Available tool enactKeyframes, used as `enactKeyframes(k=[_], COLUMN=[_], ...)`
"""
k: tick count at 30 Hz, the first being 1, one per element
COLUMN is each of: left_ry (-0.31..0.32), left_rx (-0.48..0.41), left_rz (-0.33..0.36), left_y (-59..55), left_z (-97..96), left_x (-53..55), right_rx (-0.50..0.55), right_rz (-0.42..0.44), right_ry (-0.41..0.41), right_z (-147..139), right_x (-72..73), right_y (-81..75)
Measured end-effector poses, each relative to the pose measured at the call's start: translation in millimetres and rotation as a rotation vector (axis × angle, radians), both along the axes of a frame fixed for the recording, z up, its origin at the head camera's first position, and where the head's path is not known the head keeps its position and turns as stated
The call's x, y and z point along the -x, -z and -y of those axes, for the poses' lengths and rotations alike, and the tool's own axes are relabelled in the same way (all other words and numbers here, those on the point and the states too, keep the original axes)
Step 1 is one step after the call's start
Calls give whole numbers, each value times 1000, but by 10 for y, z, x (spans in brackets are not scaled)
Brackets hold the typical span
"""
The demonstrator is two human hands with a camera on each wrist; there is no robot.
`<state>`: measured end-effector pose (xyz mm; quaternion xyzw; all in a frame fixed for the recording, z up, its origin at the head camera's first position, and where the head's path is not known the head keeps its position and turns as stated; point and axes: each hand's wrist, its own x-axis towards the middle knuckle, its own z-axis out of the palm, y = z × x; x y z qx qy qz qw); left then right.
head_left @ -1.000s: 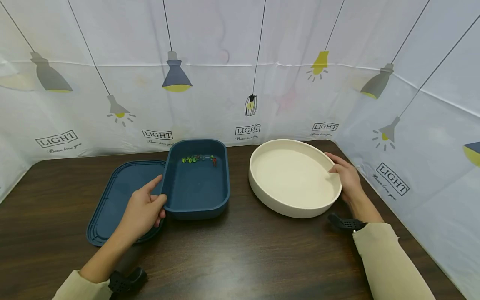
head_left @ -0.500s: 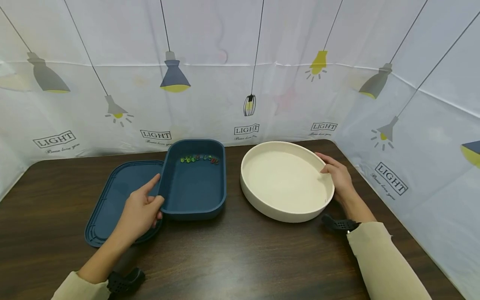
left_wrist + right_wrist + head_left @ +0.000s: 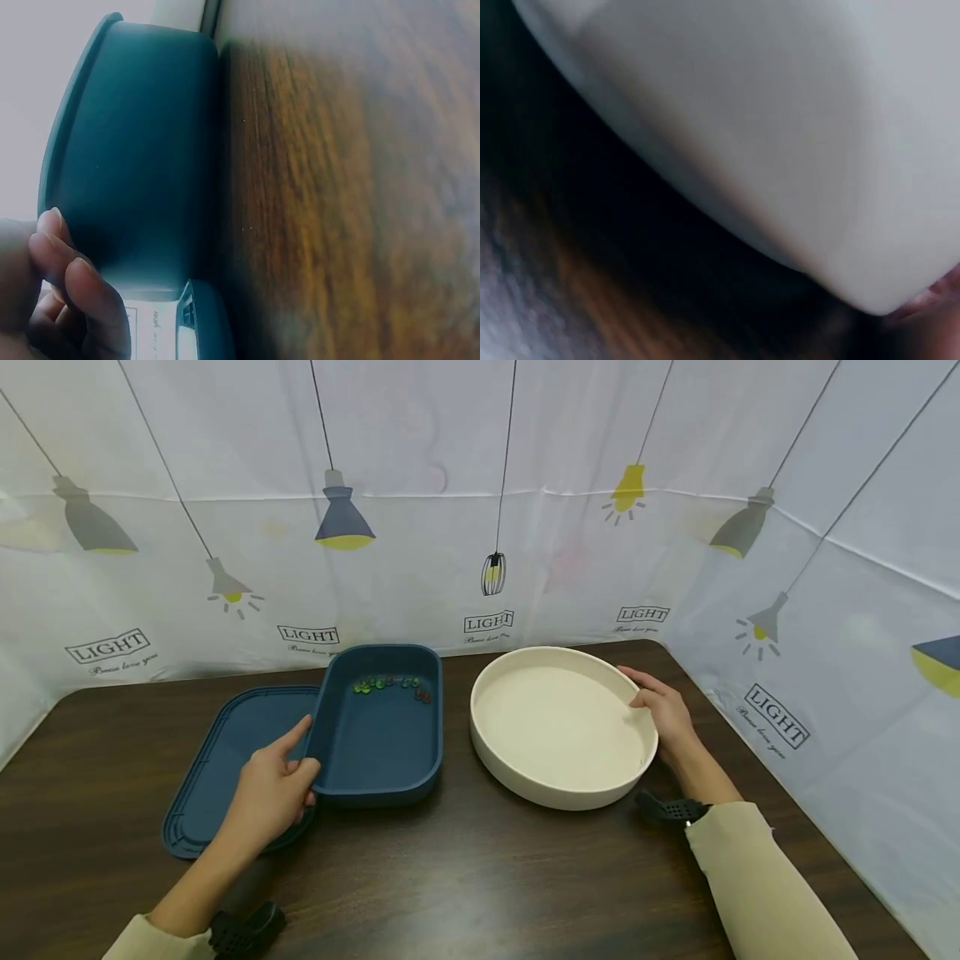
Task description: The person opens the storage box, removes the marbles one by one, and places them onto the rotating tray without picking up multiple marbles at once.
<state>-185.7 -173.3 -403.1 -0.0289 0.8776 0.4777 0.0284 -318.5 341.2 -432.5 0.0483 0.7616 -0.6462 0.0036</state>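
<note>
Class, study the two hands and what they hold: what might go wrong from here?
1. The small bead-like pieces lie loose in the open blue rectangular container; if the left hand tips it by the left rim, they may roll or spill.
2. The right hand grips the cream round dish only at one edge, so the far side could dip if lifted.
3. A narrow gap separates both vessels; they might knock together.
</note>
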Motion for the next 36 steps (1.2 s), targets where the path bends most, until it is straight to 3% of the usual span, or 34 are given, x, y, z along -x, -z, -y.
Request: enactKeyframes(k=[14, 27, 36], left_ry=[-20, -18, -5], left_rx=[81, 191, 215], left_rz=[-28, -35, 7], left_y=[-27, -53, -90], left_z=[94, 80, 101], left_x=[-43, -70, -43], right_rx=[-12, 37, 28], right_rz=[3, 3, 5], right_ry=[9, -73, -87], right_z=[-6, 141, 196], right_x=[-3, -23, -27], right_y=[30, -1, -7])
